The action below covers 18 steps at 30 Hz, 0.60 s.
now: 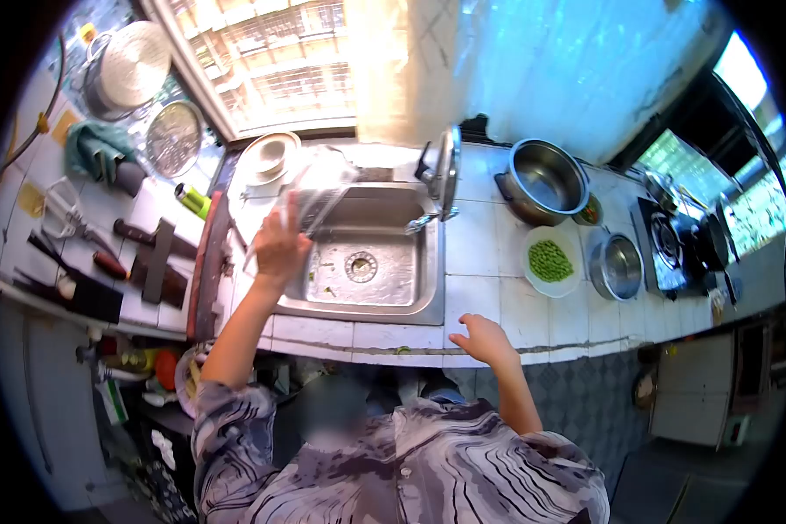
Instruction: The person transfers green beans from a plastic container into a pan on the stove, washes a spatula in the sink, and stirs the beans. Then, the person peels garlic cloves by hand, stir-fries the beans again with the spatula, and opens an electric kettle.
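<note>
My left hand [280, 244] is raised over the left edge of the steel sink [428, 288], at a clear, blurred plastic-looking item [323, 188]; its fingers are smeared by motion, so its grip is unclear. Small green bits lie in the sink near the drain [361, 267]. My right hand [483, 340] hovers at the counter's front edge, fingers apart, holding nothing. Stacked white bowls [269, 157] stand behind the sink's left corner. To the right, a white bowl [569, 284] holds green peas [550, 260].
A large steel pot [548, 182], a smaller steel bowl [616, 267] and a gas stove [666, 240] line the right counter. A faucet [425, 173] and upright lid [448, 173] stand at the sink's back right. Knives [134, 232] are at the left.
</note>
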Each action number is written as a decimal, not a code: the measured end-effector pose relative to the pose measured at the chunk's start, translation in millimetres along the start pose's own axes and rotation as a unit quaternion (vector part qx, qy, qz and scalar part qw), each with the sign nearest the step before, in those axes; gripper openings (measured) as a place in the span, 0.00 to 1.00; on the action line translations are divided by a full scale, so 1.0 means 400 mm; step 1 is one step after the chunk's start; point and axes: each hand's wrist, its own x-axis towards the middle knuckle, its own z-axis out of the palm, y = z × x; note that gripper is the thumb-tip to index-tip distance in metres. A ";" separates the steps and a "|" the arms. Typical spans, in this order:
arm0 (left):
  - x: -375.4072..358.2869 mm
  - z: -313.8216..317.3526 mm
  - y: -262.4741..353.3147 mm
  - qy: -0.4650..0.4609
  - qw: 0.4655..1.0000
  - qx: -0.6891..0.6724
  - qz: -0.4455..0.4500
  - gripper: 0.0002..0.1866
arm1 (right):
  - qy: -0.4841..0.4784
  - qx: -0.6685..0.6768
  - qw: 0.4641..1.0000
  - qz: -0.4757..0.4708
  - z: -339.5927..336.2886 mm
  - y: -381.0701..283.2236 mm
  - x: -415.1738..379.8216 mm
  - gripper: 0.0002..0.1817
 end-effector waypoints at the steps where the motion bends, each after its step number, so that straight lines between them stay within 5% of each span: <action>1: 0.002 -0.006 -0.013 0.013 1.000 -0.018 -0.019 0.47 | 0.011 -0.001 1.000 0.016 0.007 0.002 -0.005 0.21; 5: 0.030 -0.092 -0.030 0.131 0.980 -0.075 -0.132 0.43 | 0.011 -0.005 0.999 0.031 -0.006 0.028 -0.031 0.20; 7: 0.058 -0.154 -0.014 0.072 0.928 -0.197 -0.308 0.38 | 0.017 -0.001 0.999 0.051 -0.019 0.058 -0.045 0.20; 10: 0.114 -0.193 0.026 0.094 0.786 -0.450 -0.413 0.35 | 0.016 0.000 0.998 0.068 -0.034 0.121 -0.055 0.20; 12: 0.176 -0.240 0.106 0.105 0.661 -0.610 -0.424 0.33 | 0.014 -0.003 0.997 0.070 -0.038 0.176 -0.056 0.19; 18: 0.404 -0.273 0.505 -0.059 0.491 -0.793 -0.355 0.24 | 0.034 0.010 0.998 0.052 -0.092 0.305 -0.066 0.21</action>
